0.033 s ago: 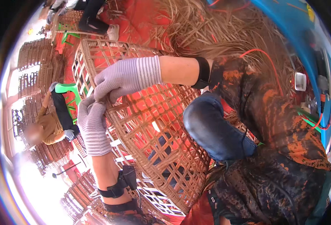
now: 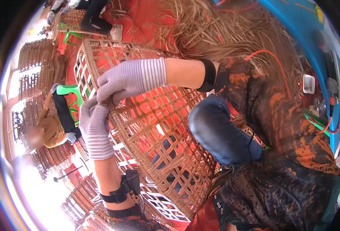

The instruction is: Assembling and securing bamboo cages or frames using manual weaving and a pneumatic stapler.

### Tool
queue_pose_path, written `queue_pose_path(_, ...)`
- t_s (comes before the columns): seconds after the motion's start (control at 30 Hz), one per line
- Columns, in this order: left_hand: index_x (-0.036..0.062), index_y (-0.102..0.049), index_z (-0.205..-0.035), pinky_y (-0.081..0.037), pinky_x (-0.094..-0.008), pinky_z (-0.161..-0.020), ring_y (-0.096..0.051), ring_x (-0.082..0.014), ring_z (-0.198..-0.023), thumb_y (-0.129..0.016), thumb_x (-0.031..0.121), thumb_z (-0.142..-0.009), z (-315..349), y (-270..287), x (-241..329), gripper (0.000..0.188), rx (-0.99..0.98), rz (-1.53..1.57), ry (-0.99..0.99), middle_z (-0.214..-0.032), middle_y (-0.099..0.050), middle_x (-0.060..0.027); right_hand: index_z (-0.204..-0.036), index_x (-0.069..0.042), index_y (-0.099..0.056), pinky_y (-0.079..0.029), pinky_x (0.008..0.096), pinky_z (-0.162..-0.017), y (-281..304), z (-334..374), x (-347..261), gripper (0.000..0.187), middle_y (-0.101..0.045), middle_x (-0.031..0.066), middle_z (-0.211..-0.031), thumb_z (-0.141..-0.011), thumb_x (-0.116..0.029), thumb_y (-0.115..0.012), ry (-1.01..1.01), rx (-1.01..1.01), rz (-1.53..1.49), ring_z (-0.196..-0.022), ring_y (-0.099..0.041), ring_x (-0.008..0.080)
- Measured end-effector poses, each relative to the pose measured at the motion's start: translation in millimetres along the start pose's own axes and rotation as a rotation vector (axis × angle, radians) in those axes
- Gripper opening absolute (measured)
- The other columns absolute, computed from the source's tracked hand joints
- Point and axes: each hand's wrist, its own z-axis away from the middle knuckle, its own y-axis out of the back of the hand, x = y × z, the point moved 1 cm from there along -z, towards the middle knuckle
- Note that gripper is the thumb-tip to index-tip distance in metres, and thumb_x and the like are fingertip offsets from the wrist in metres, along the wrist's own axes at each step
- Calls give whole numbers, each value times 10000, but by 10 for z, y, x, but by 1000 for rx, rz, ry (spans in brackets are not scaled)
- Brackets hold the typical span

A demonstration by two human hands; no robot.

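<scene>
The large open-lattice basket of woven tan cane (image 2: 158, 142) lay tilted across the person's lap against the blue-jeaned knee (image 2: 220, 134); it looked light, stiff yet springy, best held at its rim. Both hands in grey knit gloves met at the rim's left edge: the right hand (image 2: 125, 81), reaching across with forearm level, had fingers closed on the rim, and the left hand (image 2: 95, 127), rising from below, gripped it too.

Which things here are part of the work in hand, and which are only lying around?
In hand:
- left hand, gloved, gripping the basket rim
- right hand, gloved, pinching the same spot
- open-weave cane basket

Lying about:
- loose cane strips
- stacked woven baskets
- green stool
- co-worker seated nearby
</scene>
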Motion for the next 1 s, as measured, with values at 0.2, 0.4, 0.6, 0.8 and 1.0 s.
queue_pose_path(0.2, 40, -600, -1060, -259, -188, -405, -355, -35, -449, -607, 218, -806, -26, -6, 6, 310, -9, -44, -4, -669, -510, 36, -1081, -105, -611, -490, 394, -811, -90, 81, 53, 282, -611, 113, -1001, -801, -113, -648, -12, 99, -53, -942, -600, 320)
queue_pose_path(0.4, -57, -565, -1075, -451, -209, -626, -544, -93, -666, -637, 54, -806, -12, -47, 97, 299, 18, 31, 21, -811, -603, -59, -1014, -97, -617, -486, 379, -801, -109, 175, -25, 234, -593, 88, -949, -789, -107, -680, -43, 174, 119, -910, -586, 295)
queue_pose_path(0.6, -76, -542, -1111, -462, -217, -641, -551, -108, -693, -631, 56, -795, 32, -48, 126, 354, -13, -38, 77, -825, -588, -61, -960, -107, -626, -481, 375, -760, -222, 417, -104, 219, -594, 46, -859, -788, -215, -707, -203, 411, 149, -856, -584, 256)
queue_pose_path(0.8, 14, -606, -1083, -248, -179, -417, -356, -26, -473, -618, 169, -797, -12, -47, -14, 325, 19, 42, -5, -675, -516, 41, -937, -87, -628, -488, 367, -703, -239, 407, -173, 249, -596, 63, -826, -812, -291, -695, -339, 407, 279, -787, -602, 255)
queue_pose_path(1.0, 6, -592, -1091, -243, -168, -411, -362, -18, -474, -612, 157, -816, -18, -25, -31, 315, -7, 57, -4, -688, -537, 37, -938, -35, -630, -509, 320, -714, -311, 399, -200, 290, -652, 96, -829, -838, -301, -685, -613, 405, -187, -781, -646, 210)
